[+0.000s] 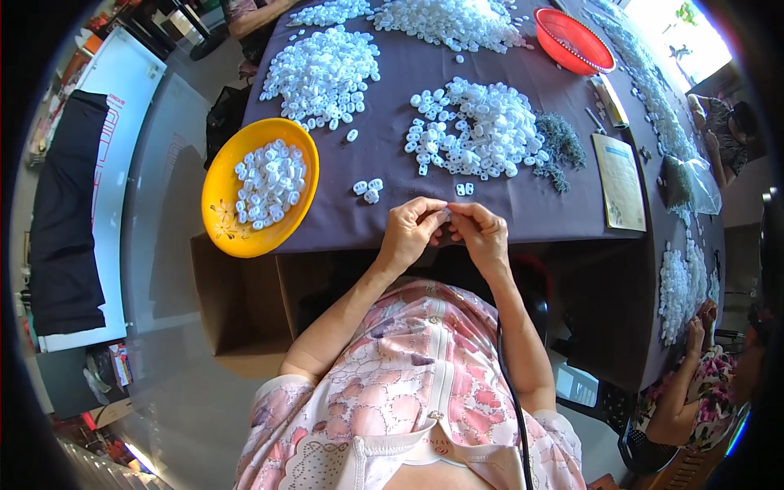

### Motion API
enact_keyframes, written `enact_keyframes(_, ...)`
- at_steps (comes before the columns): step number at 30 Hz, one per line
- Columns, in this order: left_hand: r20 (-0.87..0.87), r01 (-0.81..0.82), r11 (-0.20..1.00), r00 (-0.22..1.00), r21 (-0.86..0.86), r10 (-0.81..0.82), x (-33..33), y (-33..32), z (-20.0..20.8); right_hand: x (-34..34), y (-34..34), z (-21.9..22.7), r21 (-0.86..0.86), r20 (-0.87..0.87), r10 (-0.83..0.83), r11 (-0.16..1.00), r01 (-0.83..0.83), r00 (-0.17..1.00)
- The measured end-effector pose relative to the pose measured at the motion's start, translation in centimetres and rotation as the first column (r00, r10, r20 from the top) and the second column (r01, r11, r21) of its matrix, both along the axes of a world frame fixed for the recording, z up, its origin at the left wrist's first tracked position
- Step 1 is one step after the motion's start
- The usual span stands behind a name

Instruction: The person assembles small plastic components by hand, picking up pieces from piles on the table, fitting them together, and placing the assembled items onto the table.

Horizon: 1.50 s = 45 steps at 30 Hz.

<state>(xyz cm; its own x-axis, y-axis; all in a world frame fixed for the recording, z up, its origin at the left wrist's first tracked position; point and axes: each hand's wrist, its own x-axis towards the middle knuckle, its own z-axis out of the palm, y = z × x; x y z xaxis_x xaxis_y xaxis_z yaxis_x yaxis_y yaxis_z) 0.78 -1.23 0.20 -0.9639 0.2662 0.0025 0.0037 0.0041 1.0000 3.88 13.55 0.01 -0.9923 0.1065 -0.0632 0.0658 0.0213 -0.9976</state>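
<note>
My left hand [406, 232] and my right hand [483, 232] meet at the table's near edge. Their fingertips pinch together around a small whitish plastic piece [447, 211], mostly covered by the fingers. Just beyond my right hand lie two white two-holed plastic pieces [465, 189]. A small cluster of similar white pieces [369, 190] rests off to the left of my left hand. Farther out spreads a loose heap of these pieces [490, 122]. Against its right side sits a grey-green heap of tiny parts [560, 149], too fine to make out singly.
A yellow bowl [216, 175] of white pieces overhangs the table's left edge. More white heaps [322, 73] lie farther back, near a red basket [574, 42]. A brown paper packet [618, 181] is at right. Other people [694, 392] sit along the right side. Below stands a cardboard box [241, 302].
</note>
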Motion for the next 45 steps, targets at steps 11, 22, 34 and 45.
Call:
enact_keyframes(11, -0.54, -0.412, 0.854, 0.819, -0.318, 0.194, -2.4, -6.0, 1.0, 0.0, 6.4, 1.4, 0.432, -0.293, -0.042, 0.885, 0.172, 0.955)
enact_keyframes(22, -0.516, -0.484, 0.772, 0.822, -0.412, 0.24, -2.8, -7.3, -0.5, -3.9, 12.7, 1.0, 0.767, -0.456, -0.109, 0.455, 0.452, 0.883)
enact_keyframes(34, -0.565, -0.519, 0.752, 0.79, -0.407, 0.239, -2.2, -7.0, -0.9, -4.3, 12.8, 1.0, 0.838, -0.294, -0.144, 0.436, 0.327, 0.945)
enact_keyframes(45, -0.595, -0.527, 0.729, 0.777, -0.437, 0.205, -2.3, -7.2, -0.6, -4.4, 12.1, 0.6, 0.924, -0.333, 0.008, 0.2, 0.325, 0.943)
